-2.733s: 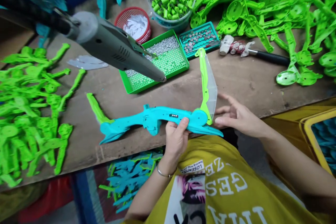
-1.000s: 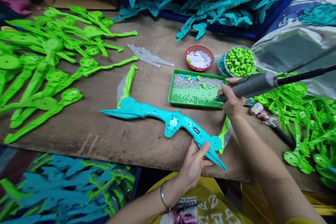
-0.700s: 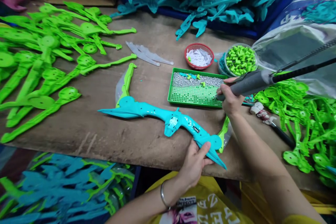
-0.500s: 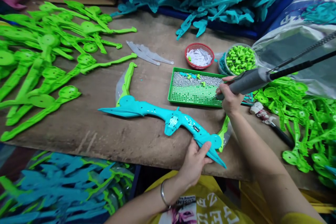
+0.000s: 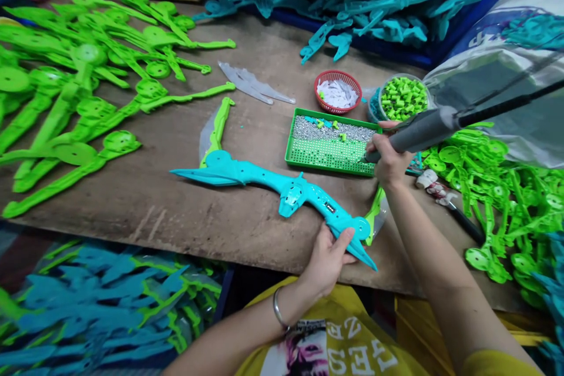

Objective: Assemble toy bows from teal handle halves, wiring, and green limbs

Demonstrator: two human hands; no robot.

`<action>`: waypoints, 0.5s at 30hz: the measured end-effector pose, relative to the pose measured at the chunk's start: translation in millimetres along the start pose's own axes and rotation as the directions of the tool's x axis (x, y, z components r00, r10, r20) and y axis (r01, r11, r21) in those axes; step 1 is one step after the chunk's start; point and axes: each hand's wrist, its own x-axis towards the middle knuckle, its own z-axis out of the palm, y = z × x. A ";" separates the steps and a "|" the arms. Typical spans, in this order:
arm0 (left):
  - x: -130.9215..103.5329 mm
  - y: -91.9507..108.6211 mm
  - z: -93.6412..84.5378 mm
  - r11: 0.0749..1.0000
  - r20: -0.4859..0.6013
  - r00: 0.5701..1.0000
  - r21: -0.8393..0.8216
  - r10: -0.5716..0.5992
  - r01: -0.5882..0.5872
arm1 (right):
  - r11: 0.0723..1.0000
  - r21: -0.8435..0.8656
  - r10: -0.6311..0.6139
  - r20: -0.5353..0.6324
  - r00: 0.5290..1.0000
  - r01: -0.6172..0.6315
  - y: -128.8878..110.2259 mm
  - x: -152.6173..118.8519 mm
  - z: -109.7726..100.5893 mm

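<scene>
A blue plastic toy bow (image 5: pixel 264 180) with green limbs and clear fins lies across the table near its front edge. My left hand (image 5: pixel 328 255) is closed on the bow's right end, thumb on top and fingers underneath. In my right hand (image 5: pixel 388 158) is a grey electric screwdriver (image 5: pixel 425 130), wrapped by the fingers, its cable running off to the upper right. The screwdriver's tip is over the right end of a green perforated tray (image 5: pixel 326 155). Small silver screws (image 5: pixel 352 130) fill the tray's far half, with a few green and blue bits among them.
Green bow limbs (image 5: pixel 88 100) pile up at the left, more (image 5: pixel 497 205) at the right. Behind the tray stand a red basket (image 5: pixel 337 75) and a tub of green pieces (image 5: pixel 404 97). A black-handled tool (image 5: pixel 462 220) lies right. A blue crate (image 5: pixel 392 47) stands behind.
The view has shifted slightly, so the table's contents appear a little higher. Both hands keep their holds, and the screwdriver stays over the tray.
</scene>
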 end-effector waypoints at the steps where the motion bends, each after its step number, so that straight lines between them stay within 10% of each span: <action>1: 0.4 -0.2 0.4 1.000 -0.004 1.000 0.001 -0.002 0.002 | 1.000 0.020 -0.003 -0.004 1.000 0.003 -9.4 -2.2 -1.4; 9: 0.3 3.2 4.7 1.000 0.023 0.999 -0.005 0.024 -0.024 | 0.975 0.131 0.140 0.259 0.956 -0.178 -106.7 -77.9 -38.7; 15: 0.9 4.3 6.0 0.999 0.003 1.000 0.045 0.011 -0.011 | 0.963 0.016 0.241 0.384 0.891 -0.268 -113.4 -130.0 -67.4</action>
